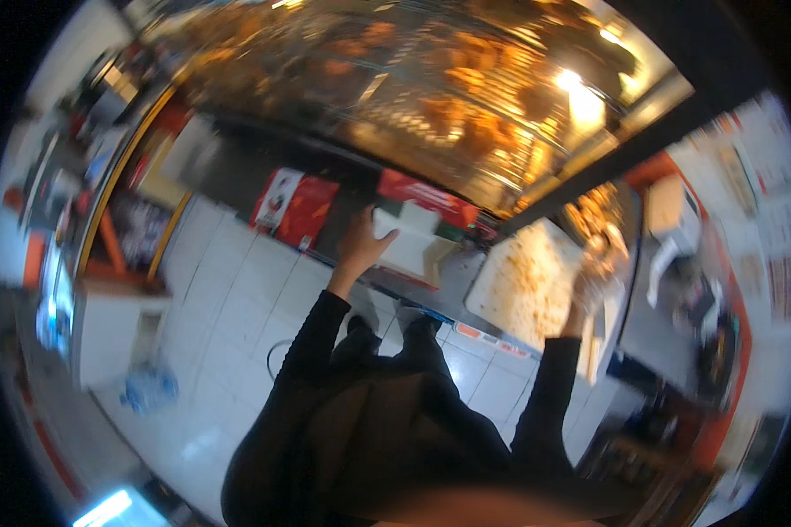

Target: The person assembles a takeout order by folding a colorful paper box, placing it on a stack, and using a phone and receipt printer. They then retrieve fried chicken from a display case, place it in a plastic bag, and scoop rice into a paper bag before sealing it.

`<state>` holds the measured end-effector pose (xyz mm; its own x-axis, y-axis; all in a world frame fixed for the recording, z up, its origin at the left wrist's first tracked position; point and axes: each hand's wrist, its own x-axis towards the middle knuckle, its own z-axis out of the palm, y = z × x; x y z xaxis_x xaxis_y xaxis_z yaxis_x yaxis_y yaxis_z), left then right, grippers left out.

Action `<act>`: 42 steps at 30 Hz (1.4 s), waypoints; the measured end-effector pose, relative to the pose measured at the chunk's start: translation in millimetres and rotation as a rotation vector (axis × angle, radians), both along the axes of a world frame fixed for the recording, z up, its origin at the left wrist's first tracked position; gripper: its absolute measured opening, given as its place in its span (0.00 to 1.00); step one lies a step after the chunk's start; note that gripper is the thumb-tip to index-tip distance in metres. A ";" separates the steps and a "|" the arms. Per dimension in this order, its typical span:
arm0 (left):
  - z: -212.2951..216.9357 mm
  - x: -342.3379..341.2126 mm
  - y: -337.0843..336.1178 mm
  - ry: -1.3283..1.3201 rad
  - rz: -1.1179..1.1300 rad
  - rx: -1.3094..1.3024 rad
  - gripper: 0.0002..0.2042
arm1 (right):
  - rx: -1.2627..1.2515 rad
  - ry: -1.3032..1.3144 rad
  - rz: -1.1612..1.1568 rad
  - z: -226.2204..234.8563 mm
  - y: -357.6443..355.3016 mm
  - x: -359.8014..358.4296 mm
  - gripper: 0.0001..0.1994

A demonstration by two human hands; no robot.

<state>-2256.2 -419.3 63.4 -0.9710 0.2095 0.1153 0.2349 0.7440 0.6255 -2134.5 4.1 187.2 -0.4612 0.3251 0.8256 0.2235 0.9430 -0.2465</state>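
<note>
Display case: a large heated glass cabinet (431, 79) fills the top of the view, lit orange, with rows of browned roasted food on racks inside.
Floor: pale square tiles (228, 299) run below it; the person's dark trousers and shoes stand on them.
Tray: a wide, pale, grease-spotted tray (523, 285) sits at the right, below the cabinet's lower edge and just beside the right hand.
Red cartons: two red printed boxes (293, 206) lean on the dark shelf left of the raised hand.
White box: a white carton (406, 239) is held up in front of the shelf under the cabinet, near its lower edge.
Left hand: the left hand (360, 246) is raised in a black sleeve, its fingers closed round the left edge of the white box.
Right hand: the right hand (589, 294) is up near the tray's right edge, blurred; I cannot tell whether it is spread or gripping something.
Progress: the box is in hand but looks empty, as far as can be seen; judging from that, the work seems at an early stage, with food still in the cabinet and nothing loaded.
</note>
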 end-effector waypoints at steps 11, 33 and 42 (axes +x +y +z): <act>-43.4 -10.4 -20.6 -0.159 0.074 -0.102 0.22 | -0.442 -0.219 -0.089 -71.8 101.0 -34.3 0.19; -34.4 3.8 -12.3 -0.011 0.209 -0.167 0.24 | -0.519 -0.662 -0.562 -85.6 113.4 -130.7 0.47; -22.2 4.8 -5.1 -0.138 0.241 -0.186 0.22 | -0.360 -0.608 -0.324 -78.5 117.5 -114.0 0.20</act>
